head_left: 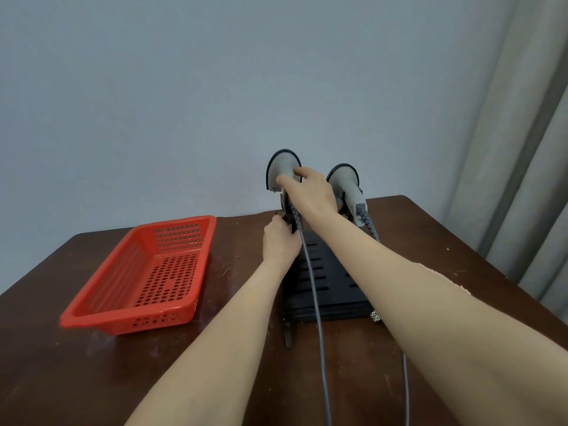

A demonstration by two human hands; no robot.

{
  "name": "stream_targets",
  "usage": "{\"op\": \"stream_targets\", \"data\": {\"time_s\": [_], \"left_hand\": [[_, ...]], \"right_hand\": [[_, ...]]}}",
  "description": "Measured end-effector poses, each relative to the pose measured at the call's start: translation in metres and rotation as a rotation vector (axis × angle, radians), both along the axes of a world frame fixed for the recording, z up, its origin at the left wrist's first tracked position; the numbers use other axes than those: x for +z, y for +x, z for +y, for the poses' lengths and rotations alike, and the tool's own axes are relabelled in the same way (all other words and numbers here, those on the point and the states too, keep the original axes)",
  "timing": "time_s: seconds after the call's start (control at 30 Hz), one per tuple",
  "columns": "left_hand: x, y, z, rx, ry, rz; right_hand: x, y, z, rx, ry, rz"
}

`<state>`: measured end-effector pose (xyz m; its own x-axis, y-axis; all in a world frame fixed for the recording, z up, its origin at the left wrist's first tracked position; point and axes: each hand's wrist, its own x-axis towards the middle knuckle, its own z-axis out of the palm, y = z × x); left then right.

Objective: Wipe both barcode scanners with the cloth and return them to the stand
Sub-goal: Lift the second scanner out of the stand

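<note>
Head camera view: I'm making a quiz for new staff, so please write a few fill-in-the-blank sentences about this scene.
1. The right hand grips the grey handheld barcode scanner standing on the ____.
2. The red perforated plastic basket holds ____.
3. That scanner's grey cable trails over the ____ slotted stand.

Missing words: left; nothing; black.

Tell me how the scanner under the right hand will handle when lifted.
The scanner looks like hard plastic, so probably stiff and fairly light. Its grey cable trails along the table and will likely drag. The wide head over a thin handle suggests it is top-heavy.
</note>
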<state>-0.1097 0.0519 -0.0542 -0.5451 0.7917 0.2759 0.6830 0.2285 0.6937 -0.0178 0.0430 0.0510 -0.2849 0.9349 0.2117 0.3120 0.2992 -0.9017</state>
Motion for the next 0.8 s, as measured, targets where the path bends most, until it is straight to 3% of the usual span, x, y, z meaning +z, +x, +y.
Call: {"op": "stream_targets", "data": {"time_s": [0.13,0.5,0.63,0.8], "left_hand": [[0.01,-0.003,-0.007,-0.002,-0.021,-0.091],[0.044,-0.002,-0.038,-0.085,-0.155,0.049],[0.064,0.006,-0.057,0.038,0.087,0.018],[0.09,0.033,-0.083,-0.014,0.25,-0.079]], "right_hand": [[0.001,0.003,0.001,0.008,-0.008,0.072],[-0.003,0.024,-0.016,0.047,-0.04,0.171],[-0.006,0.033,-0.029,0.068,-0.02,0.219],[-0.008,0.047,-0.049,0.089,0.022,0.26]]}}
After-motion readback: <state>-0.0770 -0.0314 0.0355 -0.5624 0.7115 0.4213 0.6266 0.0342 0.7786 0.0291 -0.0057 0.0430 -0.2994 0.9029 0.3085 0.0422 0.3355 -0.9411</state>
